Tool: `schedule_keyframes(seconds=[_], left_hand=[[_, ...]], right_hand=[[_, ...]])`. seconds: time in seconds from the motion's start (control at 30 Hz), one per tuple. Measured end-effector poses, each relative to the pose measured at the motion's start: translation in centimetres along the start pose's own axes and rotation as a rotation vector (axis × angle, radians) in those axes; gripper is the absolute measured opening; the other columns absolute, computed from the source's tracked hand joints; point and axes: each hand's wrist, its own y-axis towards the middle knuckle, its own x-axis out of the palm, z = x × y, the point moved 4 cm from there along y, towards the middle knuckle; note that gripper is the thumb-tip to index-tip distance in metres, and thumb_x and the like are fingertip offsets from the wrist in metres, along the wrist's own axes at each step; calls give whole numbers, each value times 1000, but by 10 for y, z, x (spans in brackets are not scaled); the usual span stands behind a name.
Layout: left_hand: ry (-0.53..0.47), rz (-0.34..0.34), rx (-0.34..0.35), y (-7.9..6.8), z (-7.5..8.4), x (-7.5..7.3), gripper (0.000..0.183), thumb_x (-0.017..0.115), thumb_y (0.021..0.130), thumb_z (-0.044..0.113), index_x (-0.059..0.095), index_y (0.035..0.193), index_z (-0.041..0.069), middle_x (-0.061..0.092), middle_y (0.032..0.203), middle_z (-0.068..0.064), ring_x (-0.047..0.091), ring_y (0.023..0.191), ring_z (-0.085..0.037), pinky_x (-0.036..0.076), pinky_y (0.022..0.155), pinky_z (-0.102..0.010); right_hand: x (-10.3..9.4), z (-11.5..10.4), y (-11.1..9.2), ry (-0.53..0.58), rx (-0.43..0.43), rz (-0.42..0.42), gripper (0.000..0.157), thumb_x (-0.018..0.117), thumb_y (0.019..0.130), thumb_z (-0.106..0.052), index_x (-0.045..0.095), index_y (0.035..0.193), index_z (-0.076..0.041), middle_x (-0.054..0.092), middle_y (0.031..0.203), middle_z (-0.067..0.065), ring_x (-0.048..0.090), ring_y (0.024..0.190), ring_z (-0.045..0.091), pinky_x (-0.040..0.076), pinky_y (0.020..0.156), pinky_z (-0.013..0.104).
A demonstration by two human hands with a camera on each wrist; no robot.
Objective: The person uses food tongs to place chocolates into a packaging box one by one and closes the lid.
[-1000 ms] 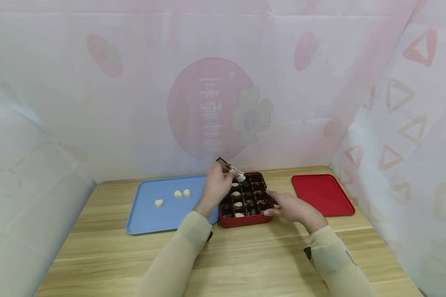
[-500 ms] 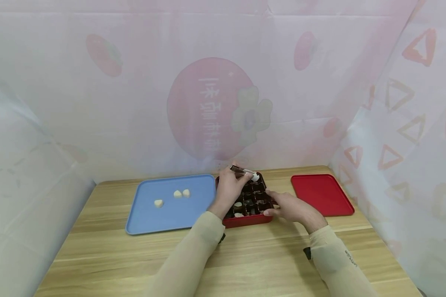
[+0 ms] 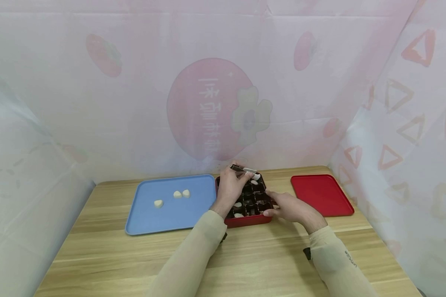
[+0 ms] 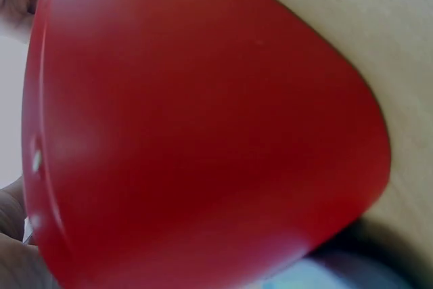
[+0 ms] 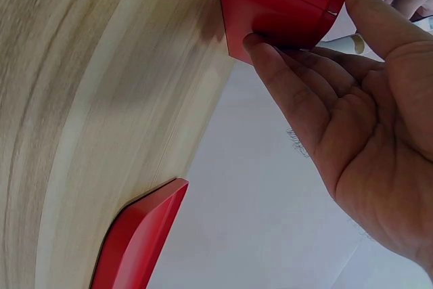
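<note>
"Left hand (image 3: 230,187) pinching the small brown-and-white tongs (image 3: 238,168), right hand (image 3: 291,206) holding the red, dark-partitioned box (image 3: 250,221) by its right side. Tips gripping anything?"

"Can't tell. One small pale piece (image 3: 254,182) shows just below them, far right within the box. Likely placing it."

"Next?"

"Release, lift clear, probably fetch another cream lump (image 3: 177,194) from the blue rectangular tray (image 3: 200,208) left of the box."

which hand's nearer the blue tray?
Left. The left hand, holding tongs over the red box, is beside the right edge of the blue tray; the right hand is farther off, against the box's right side.
</note>
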Motion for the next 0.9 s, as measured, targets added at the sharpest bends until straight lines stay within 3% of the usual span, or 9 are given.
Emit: schedule_keyframes(seconds=[0.37, 0.7, 0.9], left_hand=[[-5, -8, -16, -10, 1, -35, 31, 87, 110, 27, 69, 131, 13, 78, 136, -16, 82, 131, -32, 72, 112, -44], [29, 17, 21, -21, -14, -83, 32, 89, 108, 23, 70, 130, 10, 79, 137, -16, 82, 131, -36, 71, 114, -46], [85, 16, -3, -29, -27, -114, 34, 90, 107, 24, 67, 128, 10, 79, 137, -19, 81, 135, -40, 70, 116, -47]], right_hand=[[-1, 0, -3, 19, 12, 3, 90, 86, 109, -38, 46, 174, 8, 62, 168, 36, 70, 149, 52, 59, 126, 67], [0, 1, -2, 30, 17, -12, 90, 84, 111, -38, 43, 176, 7, 58, 172, 35, 67, 153, 53, 58, 128, 67], [1, 0, -3, 35, 16, -15, 90, 85, 110, -38, 43, 176, 7, 61, 169, 36, 69, 151, 53, 59, 126, 68]])
